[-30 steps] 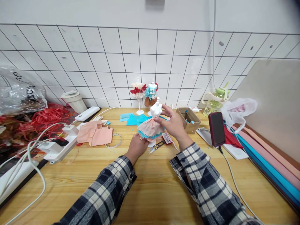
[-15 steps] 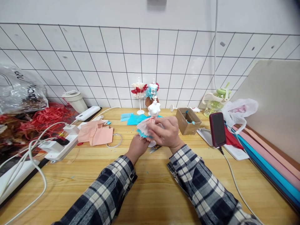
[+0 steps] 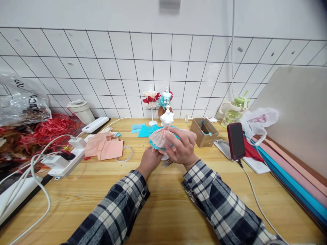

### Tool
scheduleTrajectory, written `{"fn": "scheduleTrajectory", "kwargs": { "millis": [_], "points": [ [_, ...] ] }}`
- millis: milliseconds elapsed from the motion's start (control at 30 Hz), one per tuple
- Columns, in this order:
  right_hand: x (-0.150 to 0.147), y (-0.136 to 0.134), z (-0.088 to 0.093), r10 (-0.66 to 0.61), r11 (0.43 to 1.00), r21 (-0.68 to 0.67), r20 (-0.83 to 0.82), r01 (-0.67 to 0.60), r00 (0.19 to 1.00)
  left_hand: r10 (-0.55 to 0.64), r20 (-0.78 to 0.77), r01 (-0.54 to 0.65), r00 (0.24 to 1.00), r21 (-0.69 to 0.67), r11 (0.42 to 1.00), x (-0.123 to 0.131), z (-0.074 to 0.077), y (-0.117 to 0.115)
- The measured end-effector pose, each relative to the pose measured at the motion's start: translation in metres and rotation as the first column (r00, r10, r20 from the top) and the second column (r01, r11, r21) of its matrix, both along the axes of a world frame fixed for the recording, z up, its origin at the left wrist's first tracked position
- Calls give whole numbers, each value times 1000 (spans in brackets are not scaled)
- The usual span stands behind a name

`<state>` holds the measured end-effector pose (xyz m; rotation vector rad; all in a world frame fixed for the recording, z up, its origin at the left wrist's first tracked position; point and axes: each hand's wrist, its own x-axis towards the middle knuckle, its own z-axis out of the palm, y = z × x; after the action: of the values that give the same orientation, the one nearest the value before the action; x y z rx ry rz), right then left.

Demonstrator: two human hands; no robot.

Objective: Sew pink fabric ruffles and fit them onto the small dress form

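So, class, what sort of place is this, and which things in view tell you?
Likely a craft workspace: a small white mannequin wears a ruffled pink-and-blue skirt, two more dressed mannequins stand behind it, and peach sheets lie on the wooden table.

My small white dress form (image 3: 167, 118) stands upright on the desk (image 3: 163, 204), its torso bare above the waist. The gathered skirt (image 3: 158, 136) flares from there, pale pink pleats over a ruffled blue layer, with a jagged pinkish edge beneath. My left hand (image 3: 149, 160) is at its hem, my right hand (image 3: 182, 145) against its side.
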<state>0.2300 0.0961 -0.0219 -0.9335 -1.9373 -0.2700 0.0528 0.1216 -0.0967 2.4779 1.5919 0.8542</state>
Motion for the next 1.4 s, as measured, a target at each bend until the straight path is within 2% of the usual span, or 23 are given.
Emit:
{"fn": "scheduleTrajectory", "kwargs": {
  "millis": [100, 200, 367, 533, 667, 767, 933, 1100, 1400],
  "points": [
    [5, -4, -23, -84, 991, 95, -66, 90, 994, 29, -2, -29, 1000, -25, 999, -1, 1, 0],
    [9, -10, -34, -101, 983, 156, 19, 97, 995, 45, -5, -45, 999, -41, 998, -3, 0, 1],
    [9, -13, -35, -119, 989, 97, 48, 114, 992, 51, 19, -49, 999, -64, 997, -5, -1, 3],
    [1, -14, -34, -148, 980, 135, 7, 146, 989, 55, 49, -51, 997, -83, 995, -7, -2, 4],
    [-3, -14, -33, -155, 988, 31, 28, 154, 988, 72, 68, -65, 995, -105, 992, -8, -5, 6],
    [-2, -13, -36, -175, 984, 12, -4, 175, 985, 84, 89, -73, 992, -125, 989, -8, -6, 6],
    [0, -12, -41, -186, 982, 33, -22, 187, 982, 91, 181, -68, 979, -125, 990, -11, 1, 7],
    [2, -9, -43, -200, 980, -11, -16, 199, 980, 128, 320, -104, 939, -91, 990, -16, 7, 8],
    [3, -5, -44, -211, 969, -124, 35, 214, 977, 203, 527, -141, 825, -154, 978, -16, 4, 8]
  ]
}}
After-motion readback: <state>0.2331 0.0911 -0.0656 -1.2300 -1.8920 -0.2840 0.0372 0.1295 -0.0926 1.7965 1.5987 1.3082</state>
